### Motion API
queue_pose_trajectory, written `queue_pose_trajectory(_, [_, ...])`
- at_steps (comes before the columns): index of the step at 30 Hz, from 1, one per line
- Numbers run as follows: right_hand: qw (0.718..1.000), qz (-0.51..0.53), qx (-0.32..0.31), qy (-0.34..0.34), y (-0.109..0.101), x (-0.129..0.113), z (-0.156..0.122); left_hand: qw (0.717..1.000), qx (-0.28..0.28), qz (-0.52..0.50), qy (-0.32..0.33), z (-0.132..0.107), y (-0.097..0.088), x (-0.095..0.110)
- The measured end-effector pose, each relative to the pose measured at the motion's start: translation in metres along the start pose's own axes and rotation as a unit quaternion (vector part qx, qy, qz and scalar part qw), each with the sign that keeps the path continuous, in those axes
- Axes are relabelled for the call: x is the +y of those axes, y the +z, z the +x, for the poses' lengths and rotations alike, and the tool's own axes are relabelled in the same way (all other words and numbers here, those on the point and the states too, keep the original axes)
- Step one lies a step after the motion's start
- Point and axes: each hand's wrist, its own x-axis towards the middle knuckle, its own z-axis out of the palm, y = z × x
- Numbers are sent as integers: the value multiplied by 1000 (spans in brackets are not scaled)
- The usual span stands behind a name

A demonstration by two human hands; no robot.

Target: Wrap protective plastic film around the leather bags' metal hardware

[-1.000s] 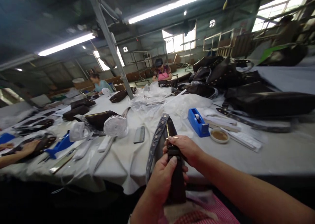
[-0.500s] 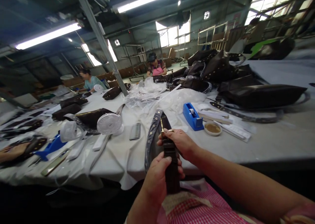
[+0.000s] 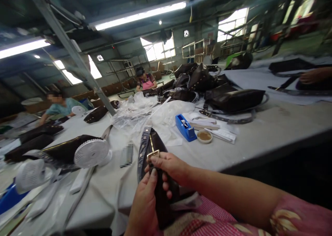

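My left hand [image 3: 145,196] is closed on a dark brown strap [image 3: 163,211] at the table's front edge, thumb lying along it. Just above, my right hand [image 3: 169,166] pinches the same strap at its gold buckle [image 3: 153,154], thumb on the metal. Behind the buckle lies a dark bag [image 3: 158,141] with a gold zip line. A studded handle in clear plastic [image 3: 142,153] curves along the bag's left side. My fingers hide part of the strap below the buckle.
A blue tape dispenser [image 3: 185,128] and a round dish [image 3: 204,136] stand to the right. White fans [image 3: 92,153] are on the left. Dark bags [image 3: 233,99] and plastic wrap [image 3: 135,116] lie farther back. Co-workers sit beyond; another person's hand [image 3: 315,76] shows far right.
The view has swung to the right, so the table's things sit farther left. The gold buckle shows more plainly now. Both hands keep hold of the strap.
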Motion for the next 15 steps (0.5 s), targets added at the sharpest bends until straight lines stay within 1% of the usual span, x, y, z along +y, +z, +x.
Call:
queue_pose_trajectory(2, [1000,-24,-4,12,-1,1,-5,1000,-7,12,-14,0,0,-4])
queue_pose_trajectory(4, [998,-57,36,0,-3,3,-7,999,-10,28,-23,0,-2,-8])
queue_pose_trajectory(6, [991,-103,82,-30,-7,5,-4,998,-11,49,-27,3,-4,-12])
queue_pose_trajectory(7, [987,-119,93,-45,-10,6,-3,998,-14,61,-32,5,-6,-14])
queue_pose_trajectory(8, [986,-126,90,-59,-14,7,-2,997,-18,71,-36,8,-7,-15])
queue_pose_trajectory(9, [987,-125,73,-69,-18,9,-1,996,-21,80,-40,11,-9,-15])
queue_pose_trajectory(11, [989,-113,36,-94,-31,16,-2,996,-24,78,-37,17,-12,-14])
queue_pose_trajectory(12, [986,-118,32,-112,-39,20,-4,997,-22,69,-27,19,-13,-14])
queue_pose_trajectory(13, [980,-140,44,-134,-49,25,-6,998,-20,57,-15,21,-14,-13])
queue_pose_trajectory(15, [954,-229,101,-164,-73,37,-11,999,-17,35,4,24,-16,-12])
